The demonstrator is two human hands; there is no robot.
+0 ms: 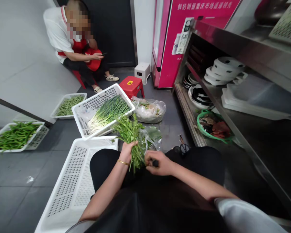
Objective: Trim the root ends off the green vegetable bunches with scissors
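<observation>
My left hand (128, 151) is closed around a bunch of leafy green stems (129, 129); the leaves point away from me and the cut-looking stem ends hang toward my lap. Close to those ends, on the right, my right hand (158, 162) is wrapped round a black-handled tool (155, 163), whose working end I cannot make out. Behind the bunch lies a clear plastic bag (155, 137) with more greens in it. A white perforated basket (60, 181) stands at my left knee with its inside showing.
Another white basket (81, 124) holds long scallions (111, 111). Baskets of green beans (69, 105) and green pods (16, 136) stand farther left. A filled plastic bag (151, 111), red stool (131, 85) and white stool (142, 72) lie ahead. A seated person (72, 42) holds a phone. Metal shelving (213, 100) borders the right.
</observation>
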